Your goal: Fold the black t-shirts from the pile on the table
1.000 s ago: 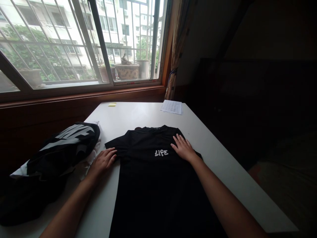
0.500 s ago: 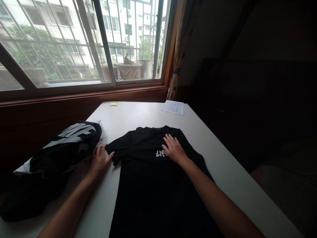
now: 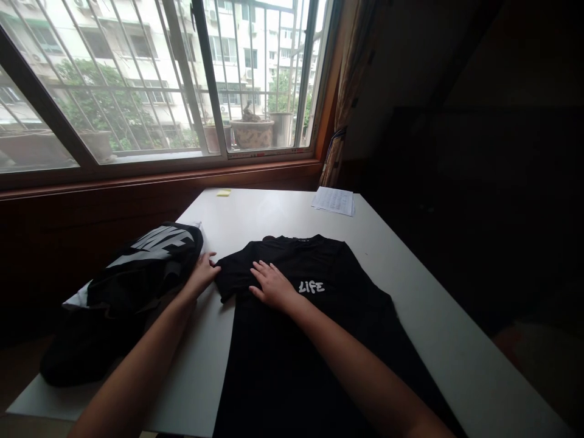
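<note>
A black T-shirt (image 3: 283, 359) lies spread on the white table, its collar towards the window and light lettering on the chest. My left hand (image 3: 201, 277) is at the tip of the left-side sleeve, thumb and fingers closed on its edge. Flat on the shirt's upper chest, left of the lettering, rests my right hand (image 3: 274, 286) with its fingers stretched out. A small dark round thing (image 3: 269, 238) shows beside the collar, partly hidden by the shirt.
A heap of black and white clothing (image 3: 137, 274) lies on the table (image 3: 269, 210) at the left. Sheets of paper (image 3: 334, 201) and yellow sticky notes (image 3: 223, 193) sit at the far edge. Beyond is a barred window (image 3: 255, 73) with a tied curtain (image 3: 335, 152).
My right hand has slid left across the chest, uncovering the lettering. My left hand's fingers have closed at the sleeve tip. The whole view has shifted a little.
</note>
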